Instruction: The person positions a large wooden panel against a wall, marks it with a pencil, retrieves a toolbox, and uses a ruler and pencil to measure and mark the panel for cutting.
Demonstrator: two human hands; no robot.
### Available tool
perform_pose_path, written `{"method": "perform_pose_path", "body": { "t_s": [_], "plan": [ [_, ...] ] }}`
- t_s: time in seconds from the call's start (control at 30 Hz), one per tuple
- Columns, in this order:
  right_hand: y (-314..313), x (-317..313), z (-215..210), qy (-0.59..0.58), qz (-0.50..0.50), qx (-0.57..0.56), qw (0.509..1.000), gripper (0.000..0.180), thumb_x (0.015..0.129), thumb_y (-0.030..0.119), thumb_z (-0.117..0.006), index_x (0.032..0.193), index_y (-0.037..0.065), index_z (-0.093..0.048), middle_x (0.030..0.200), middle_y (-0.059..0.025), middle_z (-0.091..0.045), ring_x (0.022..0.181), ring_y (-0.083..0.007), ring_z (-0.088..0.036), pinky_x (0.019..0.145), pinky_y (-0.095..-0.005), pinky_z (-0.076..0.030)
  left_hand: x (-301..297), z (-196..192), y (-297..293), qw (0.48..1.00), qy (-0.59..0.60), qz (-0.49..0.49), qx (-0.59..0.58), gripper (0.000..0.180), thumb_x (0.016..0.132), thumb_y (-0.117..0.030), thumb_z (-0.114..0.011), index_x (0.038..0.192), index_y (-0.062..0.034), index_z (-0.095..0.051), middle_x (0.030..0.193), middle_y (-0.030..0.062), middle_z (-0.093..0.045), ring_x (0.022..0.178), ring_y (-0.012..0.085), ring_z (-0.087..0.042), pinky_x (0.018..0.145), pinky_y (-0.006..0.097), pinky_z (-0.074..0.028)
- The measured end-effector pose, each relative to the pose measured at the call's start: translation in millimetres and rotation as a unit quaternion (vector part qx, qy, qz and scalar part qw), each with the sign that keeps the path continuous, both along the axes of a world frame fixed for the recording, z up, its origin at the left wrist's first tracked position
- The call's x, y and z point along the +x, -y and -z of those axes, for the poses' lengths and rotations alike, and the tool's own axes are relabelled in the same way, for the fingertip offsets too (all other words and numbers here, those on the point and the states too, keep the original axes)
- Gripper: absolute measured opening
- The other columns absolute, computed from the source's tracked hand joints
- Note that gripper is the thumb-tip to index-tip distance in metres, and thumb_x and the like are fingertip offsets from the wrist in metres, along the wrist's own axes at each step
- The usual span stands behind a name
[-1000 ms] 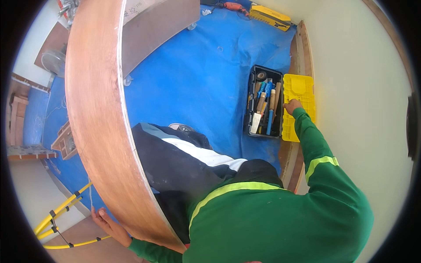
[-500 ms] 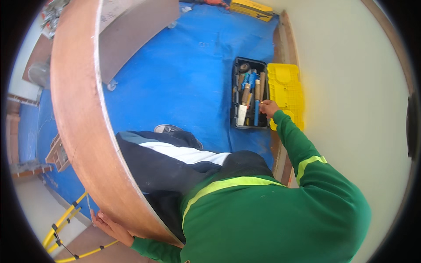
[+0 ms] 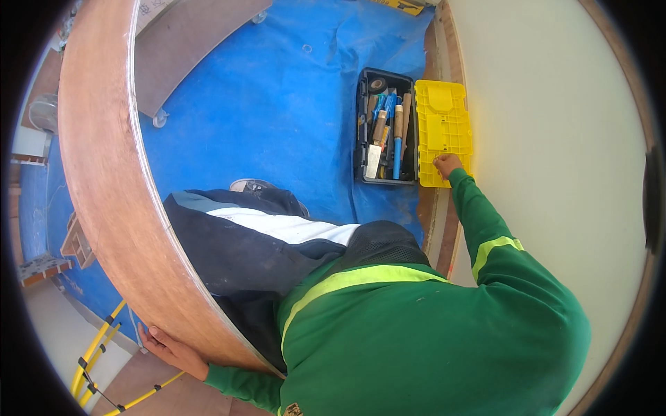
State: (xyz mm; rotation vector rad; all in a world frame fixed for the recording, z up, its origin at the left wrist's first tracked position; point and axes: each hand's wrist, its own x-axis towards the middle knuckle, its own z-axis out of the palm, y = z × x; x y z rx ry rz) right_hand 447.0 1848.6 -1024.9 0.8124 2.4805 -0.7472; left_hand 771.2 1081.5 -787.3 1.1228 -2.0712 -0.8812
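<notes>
My right hand (image 3: 447, 165) is over the lower part of the yellow toolbox lid (image 3: 444, 135), its fingers pinched together. Whatever they hold, if anything, is too small to make out. The lid lies folded back beside the black toolbox (image 3: 363, 132). Inside the box are a roll of dark tape (image 3: 377, 85), a wide-bladed tool with a wooden handle (image 3: 373, 161), a blue tool with a wooden handle (image 3: 397, 142) and several other tools. My left hand (image 3: 173, 350) rests with its fingers stretched out against the lower end of a long curved wooden panel (image 3: 104, 159).
Blue sheeting (image 3: 277, 118) covers the floor. A brown panel on casters (image 3: 194, 52) stands at the upper left. On the right rises a pale wall (image 3: 548, 152). Yellow poles (image 3: 97, 347) stand near my left hand, and a wooden tray (image 3: 76, 241) lies beyond the curved panel.
My right hand has moved from the toolbox's right edge onto the yellow lid. The view has shifted slightly. My left hand stays at the curved panel.
</notes>
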Motion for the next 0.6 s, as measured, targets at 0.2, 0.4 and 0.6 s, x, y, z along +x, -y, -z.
{"method": "perform_pose_path", "body": {
  "t_s": [0.2,0.4,0.6],
  "plan": [
    [-9.9,-17.3,31.1,-0.066,-0.063,0.079,0.993,0.036,0.090,0.037,-0.077,0.102,0.004,-0.083,0.092,-0.0209,-0.080,0.091,-0.0359,-0.079,0.086,-0.0464,-0.061,1.8,0.6,2.8,1.000,0.015,-0.011,-0.004,0.057,0.119,-0.043,-0.048,0.154,0.0014,-0.053,0.153,0.0224,-0.057,0.137,0.0314,-0.057,0.117,0.042,-0.044],
    [-2.5,-19.9,36.2,-0.114,-0.093,0.114,0.982,0.037,0.089,0.035,-0.079,0.106,0.003,-0.084,0.094,-0.0216,-0.081,0.090,-0.0352,-0.080,0.085,-0.0447,-0.062,1.3,0.5,4.3,1.000,0.019,0.002,-0.005,0.056,0.120,-0.042,-0.047,0.153,0.0025,-0.052,0.154,0.0215,-0.054,0.137,0.0309,-0.056,0.117,0.042,-0.043],
    [4.3,-21.2,23.4,-0.089,-0.082,0.141,0.983,0.038,0.087,0.037,-0.079,0.106,0.004,-0.084,0.103,-0.0230,-0.081,0.102,-0.0401,-0.078,0.095,-0.0475,-0.060,5.4,-2.2,9.1,0.999,0.050,0.009,-0.012,0.057,0.120,-0.043,-0.046,0.155,0.0012,-0.052,0.157,0.0207,-0.051,0.141,0.0317,-0.054,0.119,0.043,-0.042]
  ]
}}
